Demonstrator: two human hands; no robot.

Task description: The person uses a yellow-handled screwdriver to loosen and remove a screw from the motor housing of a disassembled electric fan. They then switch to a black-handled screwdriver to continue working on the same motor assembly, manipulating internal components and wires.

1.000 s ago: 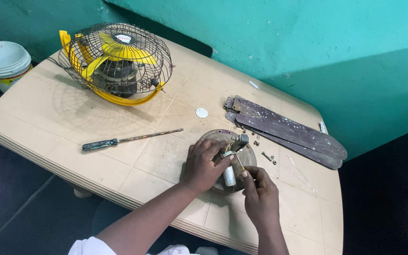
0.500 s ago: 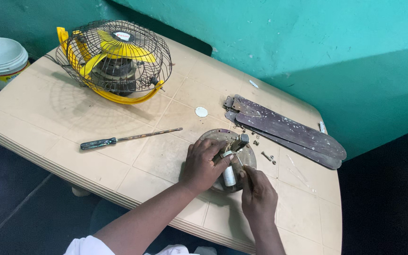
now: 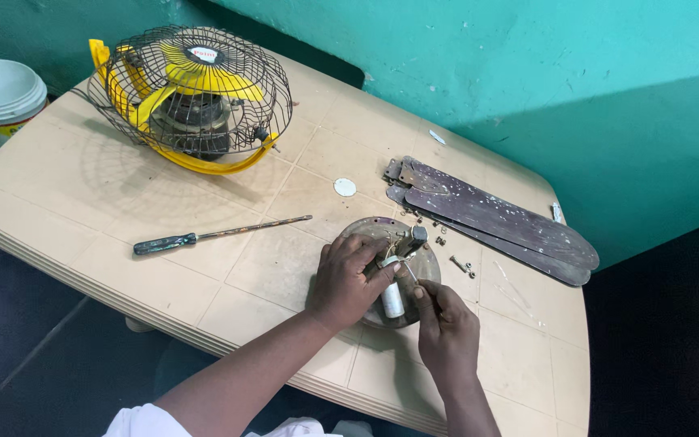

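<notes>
Since a second ago I see little change: my left hand (image 3: pixel 348 279) still grips the round motor plate (image 3: pixel 390 271) on the counter (image 3: pixel 269 259), just right of the screwdriver (image 3: pixel 212 235). My right hand (image 3: pixel 445 324) pinches wires beside the white capacitor (image 3: pixel 392 299).

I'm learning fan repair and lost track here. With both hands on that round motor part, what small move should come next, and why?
Probably keep the left hand pressed on the round motor housing and let the right hand ease the white cylinder clear. Its thin wires seem to run into the housing, and loose screws lie close by, so a slow, short pull seems safest.
</notes>
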